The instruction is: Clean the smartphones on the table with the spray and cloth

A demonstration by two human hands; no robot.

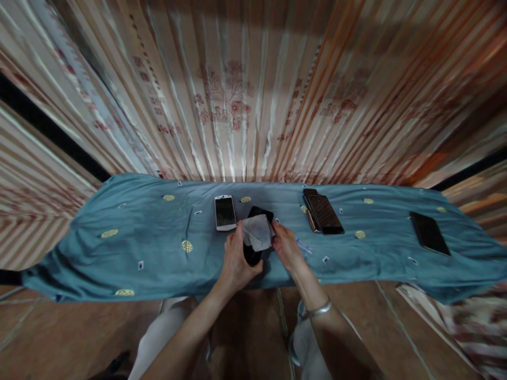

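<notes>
My left hand (238, 262) is wrapped round a dark phone (252, 255), thumb along its near edge. A pale grey cloth (257, 232) lies over the upper part of this phone and hides it. My right hand (285, 244) pinches the cloth at its right side. Just behind the cloth, another black phone (261, 213) shows on the blue fabric, partly covered from view. A white phone (225, 213) with a dark screen lies face up to the left of my hands.
Blue patterned fabric (150, 253) covers the narrow table. To the right lies a group of phones (325, 214), overlapping. A black phone (430, 233) rests farther right. Near my right wrist is a small clear plastic item (303, 247). Striped curtains (237, 95) hang behind the table.
</notes>
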